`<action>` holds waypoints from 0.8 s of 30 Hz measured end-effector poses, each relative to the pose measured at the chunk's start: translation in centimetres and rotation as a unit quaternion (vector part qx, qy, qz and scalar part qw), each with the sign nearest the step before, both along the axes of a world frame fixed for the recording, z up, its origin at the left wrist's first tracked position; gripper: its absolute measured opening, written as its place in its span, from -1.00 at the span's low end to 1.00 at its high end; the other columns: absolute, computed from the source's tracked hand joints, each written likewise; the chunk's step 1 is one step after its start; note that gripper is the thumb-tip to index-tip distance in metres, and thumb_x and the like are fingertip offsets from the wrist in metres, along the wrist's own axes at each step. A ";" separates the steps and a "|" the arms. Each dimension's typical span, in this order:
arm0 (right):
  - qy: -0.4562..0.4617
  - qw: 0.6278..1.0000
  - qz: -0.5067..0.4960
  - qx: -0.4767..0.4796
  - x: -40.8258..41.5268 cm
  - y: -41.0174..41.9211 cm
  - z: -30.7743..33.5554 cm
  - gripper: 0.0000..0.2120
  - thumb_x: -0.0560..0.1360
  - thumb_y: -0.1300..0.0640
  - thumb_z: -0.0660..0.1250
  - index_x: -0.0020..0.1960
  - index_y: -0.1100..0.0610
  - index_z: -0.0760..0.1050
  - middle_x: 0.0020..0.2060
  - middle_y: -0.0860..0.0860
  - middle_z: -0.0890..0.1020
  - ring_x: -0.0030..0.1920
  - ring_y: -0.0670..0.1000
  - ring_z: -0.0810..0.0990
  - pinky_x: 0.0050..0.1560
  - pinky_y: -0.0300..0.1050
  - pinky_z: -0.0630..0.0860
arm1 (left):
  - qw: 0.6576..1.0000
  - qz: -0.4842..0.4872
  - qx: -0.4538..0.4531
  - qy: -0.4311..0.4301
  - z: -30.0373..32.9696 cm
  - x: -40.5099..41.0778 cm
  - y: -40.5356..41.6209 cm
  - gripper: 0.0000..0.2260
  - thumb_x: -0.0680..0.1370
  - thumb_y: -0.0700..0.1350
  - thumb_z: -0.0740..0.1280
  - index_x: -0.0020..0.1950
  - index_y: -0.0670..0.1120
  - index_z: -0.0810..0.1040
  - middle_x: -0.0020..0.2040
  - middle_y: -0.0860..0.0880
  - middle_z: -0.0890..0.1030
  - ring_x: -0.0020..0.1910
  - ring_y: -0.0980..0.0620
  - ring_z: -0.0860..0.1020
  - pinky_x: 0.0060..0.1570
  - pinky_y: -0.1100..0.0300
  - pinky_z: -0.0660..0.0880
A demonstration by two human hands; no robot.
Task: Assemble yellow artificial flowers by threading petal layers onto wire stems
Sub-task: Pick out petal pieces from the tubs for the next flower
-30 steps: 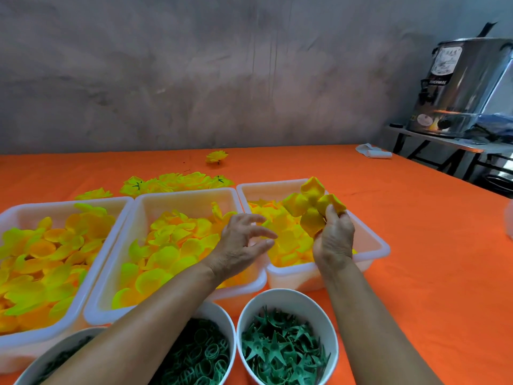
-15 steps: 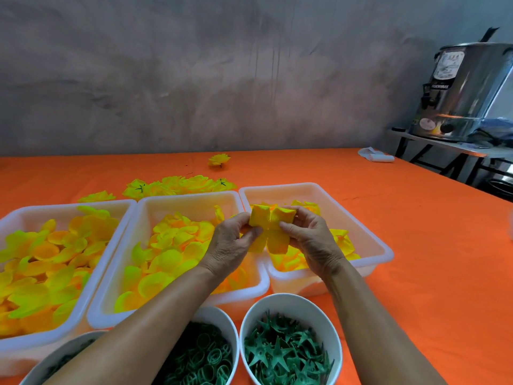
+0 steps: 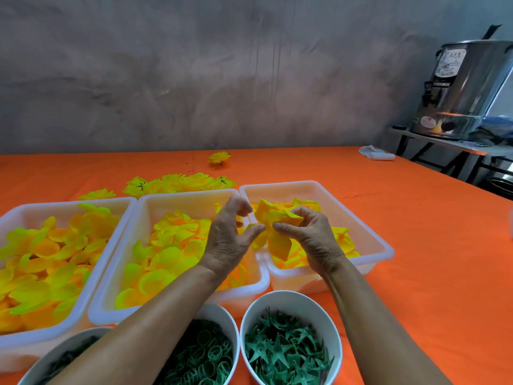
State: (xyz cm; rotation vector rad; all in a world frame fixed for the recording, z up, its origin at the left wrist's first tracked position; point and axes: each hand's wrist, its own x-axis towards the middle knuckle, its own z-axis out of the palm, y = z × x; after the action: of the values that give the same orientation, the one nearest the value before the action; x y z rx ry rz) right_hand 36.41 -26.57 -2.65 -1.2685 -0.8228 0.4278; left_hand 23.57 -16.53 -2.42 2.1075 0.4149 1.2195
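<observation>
Pinching petal layer [image 3: 273, 218] between both hands, above tray rim [image 3: 256, 218].

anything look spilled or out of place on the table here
Nothing spilled. One yellow flower lies alone near the wall, apart from the finished pile behind the tubs. A crumpled white cloth sits at the table's far right edge.

I see a small craft workshop | bare plaster wall [image 3: 194, 79] | orange tabletop [image 3: 430, 259] | petal bins [image 3: 111, 245] | steel urn [image 3: 469, 90] on side stand
</observation>
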 end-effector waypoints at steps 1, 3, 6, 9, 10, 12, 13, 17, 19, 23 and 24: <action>-0.007 1.000 0.002 0.000 0.0 0.0 0.0 -0.76 0.29 0.41 0.48 -0.25 0.17 0.46 -0.42 -0.06 0.62 -0.39 -0.10 0.55 -0.31 -0.24 0.51 | 1.000 0.006 0.023 -0.007 0.1 -0.1 0.0 -0.73 0.37 -0.22 0.51 -0.01 -0.18 0.52 -0.07 -0.14 0.53 -0.06 -0.11 0.52 -0.07 0.02 0.50; -0.024 1.000 0.015 -0.005 -0.1 -0.1 -0.1 -0.74 0.28 0.42 0.48 -0.26 0.18 0.45 -0.44 -0.07 0.62 -0.40 -0.12 0.56 -0.32 -0.25 0.50 | 0.999 0.003 0.042 -0.006 0.2 -0.2 0.0 -0.70 0.37 -0.19 0.51 0.07 -0.17 0.60 -0.03 -0.14 0.50 0.00 -0.13 0.49 -0.01 -0.02 0.49; -0.043 0.998 0.044 -0.013 -0.3 -0.2 -0.1 -0.70 0.26 0.43 0.50 -0.30 0.15 0.43 -0.44 -0.07 0.61 -0.41 -0.13 0.55 -0.35 -0.27 0.50 | 0.998 -0.021 0.060 0.015 0.2 -0.2 -0.2 -0.66 0.38 -0.18 0.50 0.15 -0.09 0.62 -0.02 -0.12 0.45 0.04 -0.11 0.46 0.06 0.08 0.46; -0.051 0.997 0.058 -0.015 -0.4 -0.2 -0.1 -0.70 0.26 0.44 0.50 -0.31 0.17 0.42 -0.45 -0.09 0.57 -0.42 -0.14 0.52 -0.37 -0.27 0.48 | 0.997 -0.042 0.061 0.024 0.1 0.0 -0.4 -0.79 0.38 -0.21 0.49 0.01 -0.12 0.67 -0.03 -0.12 0.46 0.04 -0.08 0.47 0.05 0.18 0.41; -0.051 0.997 0.060 -0.015 -0.4 -0.2 0.0 -0.71 0.26 0.44 0.50 -0.30 0.17 0.43 -0.45 -0.09 0.58 -0.41 -0.14 0.52 -0.37 -0.27 0.48 | 0.997 -0.047 0.050 0.026 0.1 0.0 -0.4 -0.83 0.39 -0.22 0.49 -0.04 -0.14 0.67 -0.03 -0.13 0.47 0.05 -0.08 0.47 0.04 0.16 0.42; -0.040 0.997 0.068 -0.012 -0.4 -0.3 0.1 -0.74 0.26 0.44 0.49 -0.29 0.19 0.46 -0.42 -0.05 0.61 -0.40 -0.12 0.54 -0.35 -0.25 0.50 | 0.998 -0.058 0.018 0.020 0.2 -0.1 -0.4 -0.91 0.40 -0.26 0.48 -0.12 -0.18 0.64 -0.03 -0.12 0.49 0.04 -0.08 0.49 -0.02 0.09 0.45; -0.027 0.997 0.074 -0.008 -0.4 -0.3 0.1 -0.77 0.26 0.42 0.49 -0.27 0.20 0.47 -0.41 -0.03 0.63 -0.39 -0.11 0.56 -0.34 -0.26 0.50 | 0.998 -0.060 0.005 0.011 0.2 -0.1 -0.3 -0.93 0.40 -0.30 0.47 -0.15 -0.19 0.61 -0.05 -0.11 0.49 0.02 -0.09 0.50 -0.06 0.06 0.47; 0.024 0.997 0.070 0.003 -0.4 -0.3 0.4 -0.86 0.24 0.24 0.48 -0.26 0.16 0.53 -0.38 -0.04 0.65 -0.36 -0.11 0.59 -0.32 -0.28 0.51 | 0.999 -0.044 -0.001 -0.008 0.3 0.0 -0.3 -0.91 0.43 -0.35 0.42 -0.19 -0.22 0.55 -0.09 -0.13 0.51 -0.08 -0.11 0.51 -0.13 0.13 0.45; 0.041 0.998 0.053 0.000 -0.4 -0.2 0.4 -0.89 0.23 0.16 0.48 -0.29 0.10 0.56 -0.37 -0.04 0.65 -0.34 -0.11 0.59 -0.30 -0.27 0.51 | 0.999 -0.042 0.018 -0.014 0.2 0.0 -0.3 -0.91 0.43 -0.37 0.41 -0.19 -0.24 0.53 -0.12 -0.15 0.51 -0.12 -0.12 0.50 -0.15 0.16 0.42; 0.088 0.996 0.007 0.003 -0.2 0.1 0.4 -0.87 0.33 0.14 0.43 -0.15 0.15 0.56 -0.30 0.03 0.63 -0.25 -0.02 0.56 -0.22 -0.16 0.52 | 0.998 -0.037 0.001 -0.050 0.1 -0.1 -0.1 -0.91 0.46 -0.39 0.37 -0.18 -0.24 0.51 -0.15 -0.22 0.54 -0.18 -0.17 0.52 -0.15 0.07 0.45; 0.093 0.996 -0.018 -0.001 -0.1 0.2 0.3 -0.92 0.39 0.17 0.41 -0.15 0.15 0.55 -0.30 0.02 0.62 -0.25 -0.02 0.55 -0.24 -0.17 0.52 | 0.998 -0.030 -0.018 -0.059 0.1 -0.2 0.0 -0.90 0.47 -0.37 0.37 -0.17 -0.21 0.51 -0.16 -0.22 0.56 -0.20 -0.17 0.52 -0.17 0.05 0.46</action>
State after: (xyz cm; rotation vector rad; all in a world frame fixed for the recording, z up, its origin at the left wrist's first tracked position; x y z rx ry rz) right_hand 36.28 -26.37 -2.31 -1.2226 -0.6421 0.5102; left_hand 23.42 -16.51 -2.33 1.9911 0.3165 1.2835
